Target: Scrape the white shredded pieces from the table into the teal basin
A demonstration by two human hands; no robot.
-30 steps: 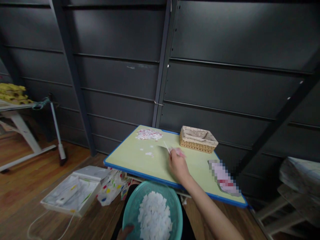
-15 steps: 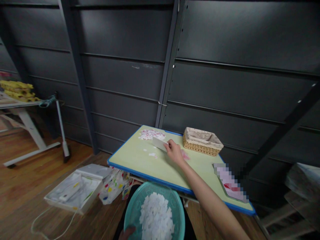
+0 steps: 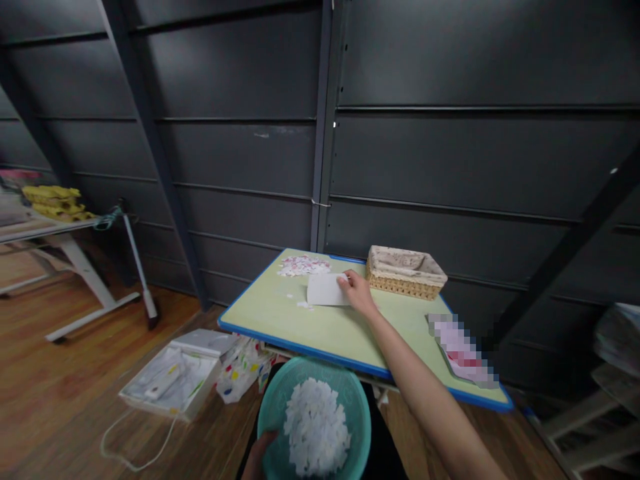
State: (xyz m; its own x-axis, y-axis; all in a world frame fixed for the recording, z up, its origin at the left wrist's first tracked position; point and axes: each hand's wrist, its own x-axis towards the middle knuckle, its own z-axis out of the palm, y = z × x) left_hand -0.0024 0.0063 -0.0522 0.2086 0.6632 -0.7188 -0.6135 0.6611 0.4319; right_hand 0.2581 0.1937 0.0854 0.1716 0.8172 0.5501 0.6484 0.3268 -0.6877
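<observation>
My right hand (image 3: pixel 356 293) is closed on the right edge of a white card (image 3: pixel 327 289), which is held low over the table with its broad face toward me. Beyond the card lies a pile of small white and pink paper pieces (image 3: pixel 303 265); a few loose scraps (image 3: pixel 303 305) sit by its lower left. On my lap rests a green plastic basket (image 3: pixel 357 387), and white paper pieces (image 3: pixel 316 427) are heaped inside it. My left hand (image 3: pixel 263 448) grips this basket at its left rim, its lower part out of frame.
A lined wicker basket (image 3: pixel 406 283) stands at the back right of the pale yellow table (image 3: pixel 270 330) with blue edging. A blurred-out flat item (image 3: pixel 463 353) lies at the right. On the floor at left are an open white box (image 3: pixel 170 387) and a dotted plastic bag (image 3: pixel 243 373).
The card has turned from edge-on to showing its broad face, and my right hand has shifted slightly right. The pinkish patch beside the hand is no longer visible. The view has shifted slightly.
</observation>
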